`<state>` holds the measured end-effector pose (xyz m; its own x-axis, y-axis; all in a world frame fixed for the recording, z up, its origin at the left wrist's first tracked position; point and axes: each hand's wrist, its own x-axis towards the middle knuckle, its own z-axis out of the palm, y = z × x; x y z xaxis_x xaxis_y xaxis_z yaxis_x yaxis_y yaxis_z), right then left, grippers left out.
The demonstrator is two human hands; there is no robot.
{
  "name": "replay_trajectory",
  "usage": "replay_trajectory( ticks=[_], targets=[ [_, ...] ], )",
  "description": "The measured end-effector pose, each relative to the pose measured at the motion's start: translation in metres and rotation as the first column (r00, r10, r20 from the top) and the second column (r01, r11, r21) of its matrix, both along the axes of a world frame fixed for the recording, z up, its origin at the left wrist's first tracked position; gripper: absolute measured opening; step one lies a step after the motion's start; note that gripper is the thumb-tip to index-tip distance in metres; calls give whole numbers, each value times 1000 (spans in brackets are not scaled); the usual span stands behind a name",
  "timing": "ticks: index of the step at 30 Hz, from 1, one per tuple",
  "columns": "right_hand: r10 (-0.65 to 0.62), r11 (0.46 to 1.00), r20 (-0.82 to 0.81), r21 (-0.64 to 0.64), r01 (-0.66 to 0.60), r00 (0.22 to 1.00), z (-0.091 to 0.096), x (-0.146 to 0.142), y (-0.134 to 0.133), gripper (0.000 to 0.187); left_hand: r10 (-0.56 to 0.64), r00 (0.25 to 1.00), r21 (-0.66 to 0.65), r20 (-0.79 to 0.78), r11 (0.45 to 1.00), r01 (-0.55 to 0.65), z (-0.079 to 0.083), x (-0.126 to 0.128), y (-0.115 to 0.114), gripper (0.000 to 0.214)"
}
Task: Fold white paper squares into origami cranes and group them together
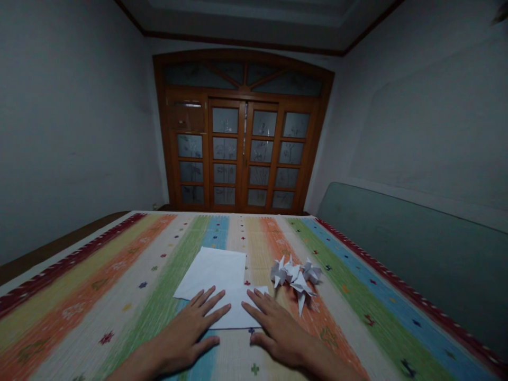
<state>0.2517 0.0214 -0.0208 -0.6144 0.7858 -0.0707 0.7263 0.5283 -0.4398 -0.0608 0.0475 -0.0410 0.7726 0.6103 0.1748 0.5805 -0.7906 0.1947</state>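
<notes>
A sheet of white paper (238,312) lies flat near the front of the table under the fingers of both hands. My left hand (188,330) rests on its left part, palm down with the fingers spread. On the right part lies my right hand (280,328), also flat with fingers apart. Just beyond, white paper (216,270) with a slanted left edge reaches away from me; the fingers hide part of where the two meet. Several folded white paper figures (296,275) with pointed tips sit bunched together to the right, beyond my right hand.
A striped, multicoloured tablecloth (130,286) covers the table. Along the right side stands a pale green padded backrest (397,233). Wooden doors with glass panes (242,148) close off the far end, and plain walls rise on both sides.
</notes>
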Motion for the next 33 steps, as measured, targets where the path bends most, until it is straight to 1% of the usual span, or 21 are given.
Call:
replay_trajectory(
  ticks=[4, 7, 10, 14, 17, 19, 22, 28, 31, 33],
  targets=[
    [-66, 998, 17, 5, 66, 998, -4, 6, 4, 74, 77, 997, -20, -10, 997, -77, -2, 0, 2, 61],
    [-112, 994, 54, 10, 112, 992, -6, 10, 7, 76, 119, 993, -15, -27, 993, -119, -3, 0, 3, 63],
    [-130, 991, 61, 17, 129, 990, -7, 11, 9, 77, 168, 985, -16, -37, 985, -169, -5, -1, 3, 65],
    [-145, 989, 53, 12, 145, 988, -7, 11, 7, 81, 193, 981, -28, -18, 981, -193, -10, -5, 7, 70],
    [-159, 987, 53, 21, 158, 986, -7, 10, 5, 84, 183, 983, -53, -9, 982, -183, -13, -12, 13, 71],
    [-164, 986, 46, 33, 163, 985, -7, 10, 5, 80, 169, 985, -59, 16, 984, -168, -13, -16, 16, 71],
    [-172, 984, 38, 46, 171, 984, -7, 9, 5, 74, 149, 988, -33, 41, 989, -147, -11, -19, 17, 65],
    [-137, 989, -13, 62, 138, 990, -6, 10, 1, 61, 69, 994, 74, 83, 994, -75, 1, -12, 11, 36],
    [-123, 990, -30, 62, 125, 992, -4, 11, -1, 60, 23, 987, 109, 160, 993, -40, 4, -6, 11, 30],
    [-115, 991, -44, 59, 118, 992, -3, 11, -1, 61, -8, 972, 119, 235, 993, -21, 4, -3, 10, 31]
  ],
)
